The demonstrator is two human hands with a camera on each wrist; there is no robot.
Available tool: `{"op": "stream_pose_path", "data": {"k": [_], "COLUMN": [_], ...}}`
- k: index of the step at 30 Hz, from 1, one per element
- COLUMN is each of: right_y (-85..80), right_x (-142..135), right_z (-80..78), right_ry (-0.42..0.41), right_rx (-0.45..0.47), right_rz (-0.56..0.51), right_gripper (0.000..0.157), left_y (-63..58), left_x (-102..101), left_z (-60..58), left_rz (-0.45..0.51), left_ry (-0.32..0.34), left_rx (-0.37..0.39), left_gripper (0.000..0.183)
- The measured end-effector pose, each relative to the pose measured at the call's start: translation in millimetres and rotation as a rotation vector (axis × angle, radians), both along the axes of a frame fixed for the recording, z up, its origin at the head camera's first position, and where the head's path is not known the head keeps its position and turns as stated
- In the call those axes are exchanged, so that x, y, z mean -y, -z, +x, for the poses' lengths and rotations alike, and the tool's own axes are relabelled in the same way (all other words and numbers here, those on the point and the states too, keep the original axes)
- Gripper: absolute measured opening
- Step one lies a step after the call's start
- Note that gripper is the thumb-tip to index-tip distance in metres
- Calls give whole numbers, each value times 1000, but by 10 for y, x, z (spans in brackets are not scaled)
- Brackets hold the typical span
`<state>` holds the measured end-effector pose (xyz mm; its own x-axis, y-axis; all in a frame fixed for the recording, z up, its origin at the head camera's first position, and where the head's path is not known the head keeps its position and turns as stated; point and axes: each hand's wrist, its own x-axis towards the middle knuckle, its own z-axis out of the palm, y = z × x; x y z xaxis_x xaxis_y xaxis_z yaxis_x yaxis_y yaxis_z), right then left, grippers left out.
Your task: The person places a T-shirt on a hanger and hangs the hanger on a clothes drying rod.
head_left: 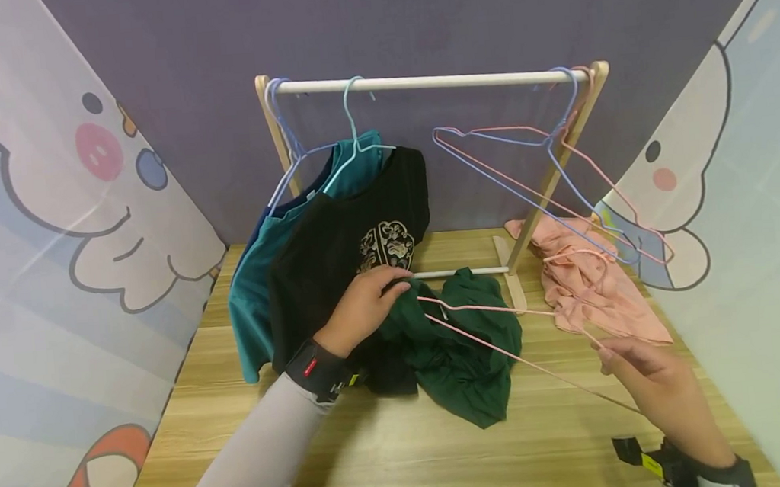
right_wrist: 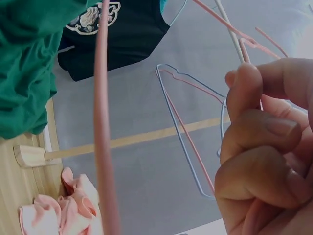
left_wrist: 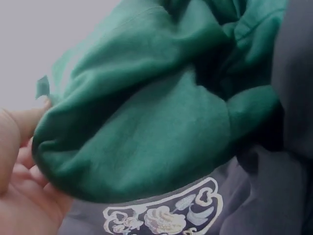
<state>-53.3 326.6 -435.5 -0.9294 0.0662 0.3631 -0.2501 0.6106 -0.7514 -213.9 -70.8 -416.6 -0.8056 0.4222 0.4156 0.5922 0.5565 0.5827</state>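
Hanger-fitting seems the step in hand: over the central tabletop [head_left: 393, 457], the left hand [head_left: 366, 306] pinches the green garment [head_left: 470, 348]; the right hand [head_left: 658, 379] curls round the pink hanger [right_wrist: 101, 117], its left end at the cloth; next probably calls for easing it farther left

Green garment [head_left: 470, 352]: matt, creased cloth. Pink hanger [head_left: 498, 308]: smooth, faintly glossy. Rack upright [head_left: 525, 239], 2 o'clock: smooth wood. Counter [head_left: 407, 456], 6 o'clock: wood-grained, low sheen.

Place: staged, booth-like | cartoon-printed pale side panels [head_left: 71, 299] | plain grey-purple back wall [head_left: 413, 12] | yellowish wood-grain counter [head_left: 449, 468] | small wooden white-railed clothes rack [head_left: 432, 81]
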Motion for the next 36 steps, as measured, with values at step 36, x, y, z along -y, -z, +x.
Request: {"op": "stream_pose_path", "data": {"k": [36], "right_y": [218], "right_x": [787], "right_z": [-284], "right_ry": [-131], "right_rx": [22], "right_rz": [-145], "right_gripper": [12], "left_y": [-64], "left_x": [-400], "left_z": [272], "left_rz": [-19], "left_ry": [266], "left_rx": [-106], "left_gripper": [20]}}
